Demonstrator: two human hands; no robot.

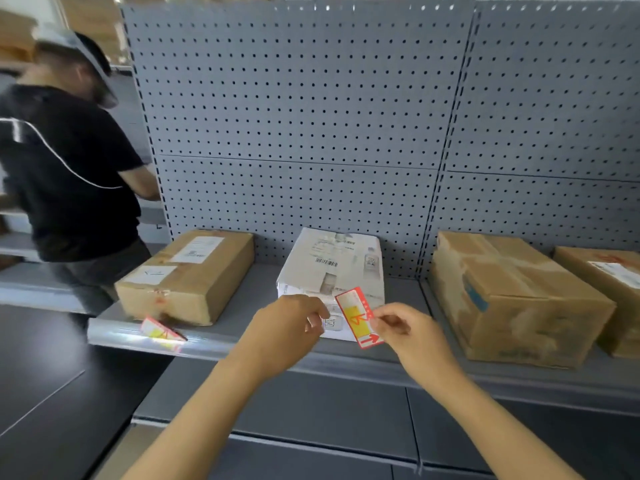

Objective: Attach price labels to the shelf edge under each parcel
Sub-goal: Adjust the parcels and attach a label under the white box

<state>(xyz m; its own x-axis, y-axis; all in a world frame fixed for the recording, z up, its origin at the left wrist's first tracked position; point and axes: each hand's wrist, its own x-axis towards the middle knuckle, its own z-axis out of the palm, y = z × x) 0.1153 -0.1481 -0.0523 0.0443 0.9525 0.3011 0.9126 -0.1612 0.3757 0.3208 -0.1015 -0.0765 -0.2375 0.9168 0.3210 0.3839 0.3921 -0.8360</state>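
Observation:
A red-bordered price label (356, 315) with a yellow patch is pinched by its right edge in my right hand (405, 329), held upright in front of the white parcel (334, 268). My left hand (287, 327) hovers just left of the label with fingers curled and nothing visibly in it. Another red and yellow label (161, 332) sits tilted at the shelf edge (214, 346) below the left brown parcel (188, 275). A larger brown parcel (512, 296) stands to the right, with one more brown parcel (609, 289) at the far right.
A grey pegboard back panel (304, 116) rises behind the parcels. A person in a black shirt and cap (69, 161) stands at the left by the neighbouring shelf. A lower grey shelf (311, 410) juts out beneath my arms. The floor at the left is dark.

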